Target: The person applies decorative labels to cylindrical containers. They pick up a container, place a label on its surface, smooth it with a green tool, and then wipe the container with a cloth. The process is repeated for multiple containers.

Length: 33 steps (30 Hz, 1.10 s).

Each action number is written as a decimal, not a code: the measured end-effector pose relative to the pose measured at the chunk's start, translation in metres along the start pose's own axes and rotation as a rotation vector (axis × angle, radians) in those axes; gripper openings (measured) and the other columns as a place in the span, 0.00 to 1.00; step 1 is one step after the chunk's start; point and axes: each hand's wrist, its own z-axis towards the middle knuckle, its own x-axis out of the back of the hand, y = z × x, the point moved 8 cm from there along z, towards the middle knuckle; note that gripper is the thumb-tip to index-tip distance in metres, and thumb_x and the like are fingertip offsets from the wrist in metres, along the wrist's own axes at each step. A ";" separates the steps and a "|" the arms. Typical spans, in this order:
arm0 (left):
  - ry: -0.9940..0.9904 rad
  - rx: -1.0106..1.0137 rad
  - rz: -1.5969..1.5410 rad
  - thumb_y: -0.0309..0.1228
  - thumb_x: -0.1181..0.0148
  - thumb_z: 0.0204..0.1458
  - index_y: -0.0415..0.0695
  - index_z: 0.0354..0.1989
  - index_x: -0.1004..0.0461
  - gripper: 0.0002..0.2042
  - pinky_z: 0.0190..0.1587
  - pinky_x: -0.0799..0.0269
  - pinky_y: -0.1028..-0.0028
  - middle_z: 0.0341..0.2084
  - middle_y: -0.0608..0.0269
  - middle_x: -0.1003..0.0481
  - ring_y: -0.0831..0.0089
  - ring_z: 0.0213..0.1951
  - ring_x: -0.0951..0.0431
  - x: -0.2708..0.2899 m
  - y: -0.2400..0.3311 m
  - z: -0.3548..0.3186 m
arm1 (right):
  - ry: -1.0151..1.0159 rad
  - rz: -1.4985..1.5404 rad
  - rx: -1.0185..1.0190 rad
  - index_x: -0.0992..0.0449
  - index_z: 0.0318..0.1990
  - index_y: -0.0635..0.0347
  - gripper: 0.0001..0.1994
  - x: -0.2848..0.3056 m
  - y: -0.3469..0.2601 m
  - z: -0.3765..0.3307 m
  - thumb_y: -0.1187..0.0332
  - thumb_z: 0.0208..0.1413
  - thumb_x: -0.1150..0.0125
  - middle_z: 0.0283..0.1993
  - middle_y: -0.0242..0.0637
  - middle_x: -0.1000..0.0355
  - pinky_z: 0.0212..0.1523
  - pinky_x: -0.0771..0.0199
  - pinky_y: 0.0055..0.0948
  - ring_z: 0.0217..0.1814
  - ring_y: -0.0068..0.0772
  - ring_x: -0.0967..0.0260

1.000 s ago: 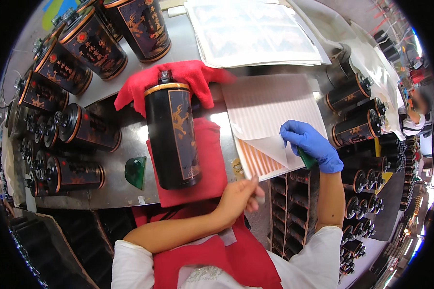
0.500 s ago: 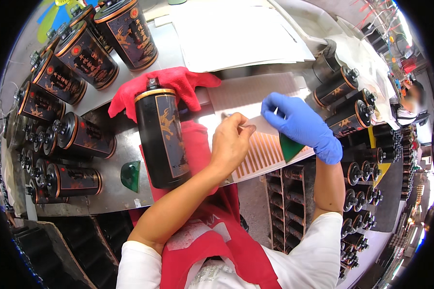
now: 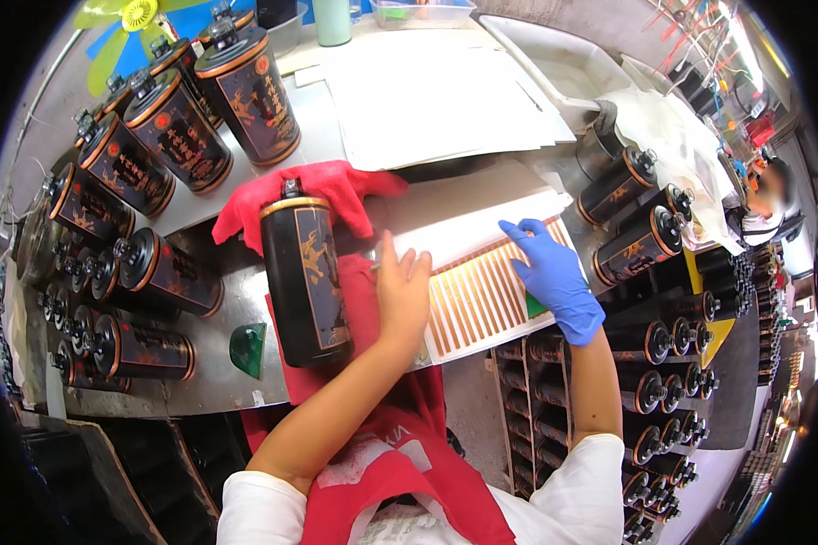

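Both hands (image 3: 402, 289) now flat on striped sheet (image 3: 482, 295), stripes running away from person.

Canister (image 3: 304, 277) on cloth (image 3: 314, 195) – label sheet (image 3: 482, 291) right – paper stack (image 3: 436, 91) behind.

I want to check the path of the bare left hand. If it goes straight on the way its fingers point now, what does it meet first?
The left hand points away from the body, so probably the red cloth just beyond its fingertips, though height is unclear.

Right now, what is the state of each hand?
Left hand: open, flat on the striped sheet, holding nothing.
Right hand: gloved, open, pressing the sheet.
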 end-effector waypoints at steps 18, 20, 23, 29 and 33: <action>-0.917 -0.152 0.340 0.26 0.44 0.53 0.39 0.45 0.27 0.12 0.39 0.31 0.76 0.34 0.60 0.24 0.72 0.35 0.25 0.023 0.110 -0.106 | 0.149 0.137 0.445 0.27 0.38 0.52 0.10 0.028 -0.122 0.134 0.65 0.47 0.42 0.39 0.35 0.31 0.36 0.28 0.33 0.36 0.42 0.29; -0.924 -0.134 0.393 0.25 0.43 0.52 0.38 0.45 0.27 0.12 0.44 0.31 0.75 0.37 0.59 0.23 0.73 0.39 0.24 0.047 0.121 -0.100 | 0.079 0.090 0.430 0.25 0.36 0.51 0.09 0.022 -0.114 0.149 0.64 0.46 0.42 0.38 0.35 0.30 0.37 0.29 0.34 0.37 0.42 0.29; -0.789 -0.131 0.346 0.22 0.41 0.49 0.37 0.45 0.26 0.13 0.45 0.30 0.75 0.37 0.57 0.23 0.71 0.41 0.24 0.084 0.140 -0.090 | -0.012 0.131 0.361 0.22 0.34 0.53 0.09 0.024 -0.112 0.163 0.63 0.43 0.38 0.37 0.34 0.28 0.39 0.29 0.31 0.37 0.40 0.28; -0.597 -0.012 0.058 0.17 0.42 0.46 0.34 0.43 0.27 0.13 0.45 0.30 0.75 0.37 0.54 0.24 0.71 0.40 0.24 0.127 0.140 -0.068 | -0.098 0.115 0.314 0.22 0.34 0.57 0.10 0.022 -0.118 0.174 0.63 0.43 0.38 0.35 0.37 0.27 0.39 0.30 0.30 0.36 0.40 0.28; -0.625 0.005 -0.008 0.15 0.43 0.47 0.33 0.44 0.28 0.14 0.45 0.31 0.75 0.37 0.54 0.25 0.71 0.41 0.25 0.128 0.137 -0.062 | -0.112 0.185 0.246 0.24 0.34 0.60 0.09 0.021 -0.110 0.182 0.65 0.48 0.42 0.32 0.41 0.27 0.37 0.30 0.31 0.35 0.43 0.29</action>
